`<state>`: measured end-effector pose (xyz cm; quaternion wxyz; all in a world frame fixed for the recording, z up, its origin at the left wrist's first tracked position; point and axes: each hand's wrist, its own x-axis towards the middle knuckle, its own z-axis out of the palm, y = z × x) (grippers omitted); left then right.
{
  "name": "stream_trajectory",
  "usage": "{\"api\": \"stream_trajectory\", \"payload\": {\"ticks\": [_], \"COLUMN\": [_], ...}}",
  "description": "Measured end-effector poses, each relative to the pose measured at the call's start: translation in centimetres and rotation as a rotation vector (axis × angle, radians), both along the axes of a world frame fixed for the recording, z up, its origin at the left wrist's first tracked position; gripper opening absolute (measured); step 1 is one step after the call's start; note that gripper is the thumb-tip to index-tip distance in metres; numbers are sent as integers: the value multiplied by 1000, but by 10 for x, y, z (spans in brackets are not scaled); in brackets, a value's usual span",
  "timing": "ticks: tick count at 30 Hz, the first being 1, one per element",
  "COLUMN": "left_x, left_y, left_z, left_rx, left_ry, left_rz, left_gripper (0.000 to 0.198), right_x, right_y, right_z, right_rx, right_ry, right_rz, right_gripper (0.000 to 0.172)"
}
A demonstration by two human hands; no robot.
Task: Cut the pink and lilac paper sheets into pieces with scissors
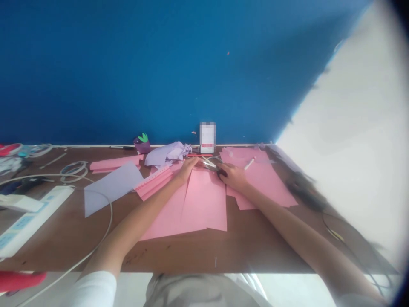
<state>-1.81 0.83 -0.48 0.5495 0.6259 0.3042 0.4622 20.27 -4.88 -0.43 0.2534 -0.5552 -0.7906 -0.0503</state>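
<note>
My right hand (232, 175) is closed around the dark handles of a pair of scissors (210, 164), whose blades point left. Opposite it, my left hand (189, 168) has its fingers pinched at the far edge of the pink paper (204, 200); the fingertips are small and blurred. Pink sheets lie under and between both hands, overlapping toward the table's front. Beside my left wrist is a folded pink strip with a notched edge (155, 180). More pink sheets (266, 181) lie beyond my right hand, with a white pen (250, 163) on them.
A phone-like upright device (207, 138) stands against the blue wall. Crumpled lilac paper (168, 154), a purple item with green leaves (142, 144) and a lilac sheet (113, 189) are left of centre. A white power strip (35, 221) and a looping cable (111, 213) occupy the left.
</note>
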Motion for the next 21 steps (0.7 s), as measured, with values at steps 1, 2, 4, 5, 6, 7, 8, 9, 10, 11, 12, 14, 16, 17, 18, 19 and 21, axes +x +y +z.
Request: {"api": "stream_trajectory", "payload": {"ticks": [1, 2, 4, 5, 6, 7, 8, 9, 10, 11, 12, 14, 16, 17, 18, 19, 21], "left_x": [0, 1, 1, 2, 2, 2, 2, 2, 2, 2, 2, 1, 0, -1, -1, -1, -1], "left_y": [-1, -1, -2, -3, -3, -3, -3, -4, -4, -4, -4, -4, -3, -3, -3, -3, -4], "left_z": [1, 1, 2, 2, 1, 1, 1, 1, 1, 1, 1, 2, 2, 2, 3, 3, 3], "left_rx": [4, 6, 18, 30, 44, 57, 66, 70, 71, 70, 68, 68, 61, 57, 55, 55, 59], "left_ry": [13, 30, 65, 78, 85, 87, 85, 82, 78, 74, 71, 54, 18, 5, 1, 8, 41], "left_rz": [10, 22, 54, 72, 90, 107, 122, 131, 136, 139, 140, 143, 162, 176, 188, 191, 171], "left_gripper": [37, 34, 31, 29, 29, 29, 29, 28, 29, 29, 29, 29, 29, 29, 29, 29, 28], "right_x": [0, -1, -1, -1, -1, -1, -1, -1, -1, 0, 0, 0, 1, 1, 1, 1, 1], "right_y": [0, -1, -1, -1, -1, -1, -1, -1, -1, 0, 0, 0, 0, 0, 0, 0, 0], "right_z": [0, 1, 1, 1, 2, 1, 1, 1, 1, 1, 0, 0, 0, 0, 0, 0, 0], "right_rx": [3, 7, 17, 21, 24, 26, 26, 27, 28, 29, 31, 35, 40, 44, 48, 53, 63], "right_ry": [-13, -22, -31, -33, -35, -35, -33, -29, -23, -17, -12, -9, -14, -19, -23, -25, -23], "right_rz": [2, 4, 8, 7, 6, 5, 6, 8, 9, 11, 14, 19, 27, 33, 40, 46, 51], "right_gripper": [40, 39, 40, 40, 40, 40, 40, 40, 39, 39, 38, 39, 38, 38, 38, 39, 42]}}
